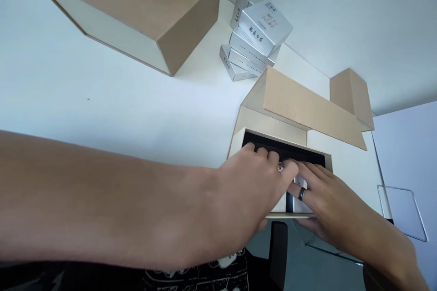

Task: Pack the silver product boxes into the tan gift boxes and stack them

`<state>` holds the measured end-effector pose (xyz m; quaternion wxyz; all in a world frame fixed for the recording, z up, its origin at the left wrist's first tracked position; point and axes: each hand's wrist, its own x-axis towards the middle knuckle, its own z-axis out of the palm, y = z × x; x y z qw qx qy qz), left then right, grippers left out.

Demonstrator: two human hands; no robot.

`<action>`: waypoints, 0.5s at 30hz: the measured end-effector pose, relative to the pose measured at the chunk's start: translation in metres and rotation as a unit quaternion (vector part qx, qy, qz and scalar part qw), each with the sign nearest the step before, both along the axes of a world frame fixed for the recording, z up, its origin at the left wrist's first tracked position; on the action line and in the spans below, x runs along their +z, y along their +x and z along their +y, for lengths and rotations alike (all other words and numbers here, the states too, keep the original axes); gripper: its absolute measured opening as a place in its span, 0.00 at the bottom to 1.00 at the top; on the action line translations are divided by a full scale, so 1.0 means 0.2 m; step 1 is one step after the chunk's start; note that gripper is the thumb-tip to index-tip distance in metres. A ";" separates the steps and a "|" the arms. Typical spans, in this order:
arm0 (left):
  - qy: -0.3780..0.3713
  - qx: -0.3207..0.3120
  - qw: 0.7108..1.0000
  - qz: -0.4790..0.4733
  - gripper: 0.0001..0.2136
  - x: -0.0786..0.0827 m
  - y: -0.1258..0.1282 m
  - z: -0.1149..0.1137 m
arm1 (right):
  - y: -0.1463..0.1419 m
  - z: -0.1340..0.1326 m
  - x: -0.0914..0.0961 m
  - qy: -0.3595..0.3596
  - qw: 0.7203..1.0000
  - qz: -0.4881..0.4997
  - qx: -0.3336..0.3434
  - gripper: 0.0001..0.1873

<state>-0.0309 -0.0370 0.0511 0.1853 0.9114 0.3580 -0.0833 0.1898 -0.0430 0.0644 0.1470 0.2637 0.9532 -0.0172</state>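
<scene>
An open beige box (239, 138) with a black lining stands at the near edge of the white table (102, 100). A small silver box (301, 183) lies inside it, mostly hidden under my hands. My left hand (252, 184) reaches over the open box, fingers curled down onto the silver box and thumb under the box's front edge. My right hand (321, 198), wearing a dark ring, lies with its fingers stretched flat on the silver box. The fingertips of the two hands meet over it.
The beige lid (307, 107) leans behind the open box, beside a small beige box (351, 95). Several silver boxes (254, 38) are stacked at the back by the wall. A large brown box (136, 4) sits far left. A clear plate (403, 211) juts out at right.
</scene>
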 end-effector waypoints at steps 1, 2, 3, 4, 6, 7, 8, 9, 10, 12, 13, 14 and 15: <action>0.008 0.009 1.000 -0.010 0.27 -0.01 -0.01 -0.02 | 0.00 0.00 0.00 -0.004 1.000 0.001 0.005 0.37; 0.029 0.019 0.999 -0.024 0.25 -0.03 -0.01 -0.04 | 0.00 0.00 0.00 -0.005 1.000 0.004 0.010 0.37; 0.065 0.029 0.996 -0.045 0.23 -0.05 -0.02 -0.06 | -0.01 0.01 0.00 -0.003 1.000 0.010 0.015 0.37; 0.115 0.036 0.990 -0.071 0.22 -0.08 -0.03 -0.09 | -0.01 0.01 0.00 0.000 1.000 0.016 0.022 0.35; 0.221 0.046 0.964 -0.142 0.16 -0.13 -0.05 -0.16 | -0.02 0.01 -0.01 0.005 0.999 0.025 0.035 0.26; 0.255 0.049 0.949 -0.180 0.12 -0.15 -0.06 -0.19 | -0.02 0.01 -0.01 0.004 0.999 0.026 0.041 0.19; 0.270 0.051 0.937 -0.216 0.08 -0.16 -0.08 -0.22 | -0.02 0.02 -0.01 0.001 0.999 0.025 0.048 0.12; 0.268 0.056 0.928 -0.252 0.07 -0.17 -0.10 -0.26 | -0.02 0.02 -0.01 -0.004 0.998 0.022 0.052 0.07; 0.255 0.065 0.921 -0.288 0.07 -0.17 -0.12 -0.28 | -0.01 0.01 -0.01 -0.009 0.998 0.017 0.055 0.04; 0.211 0.097 0.902 -0.363 0.06 -0.16 -0.18 -0.31 | 0.00 0.01 -0.02 -0.012 0.998 0.015 0.059 0.02; 0.184 0.124 0.891 -0.396 0.06 -0.14 -0.21 -0.31 | 0.01 0.00 -0.02 -0.010 0.998 0.018 0.061 0.02; 0.159 0.163 0.879 -0.419 0.06 -0.13 -0.24 -0.30 | 0.01 0.00 -0.02 -0.005 0.998 0.021 0.060 0.03; 0.131 0.207 0.868 -0.433 0.06 -0.12 -0.27 -0.27 | 0.02 -0.01 -0.02 0.001 0.998 0.023 0.058 0.06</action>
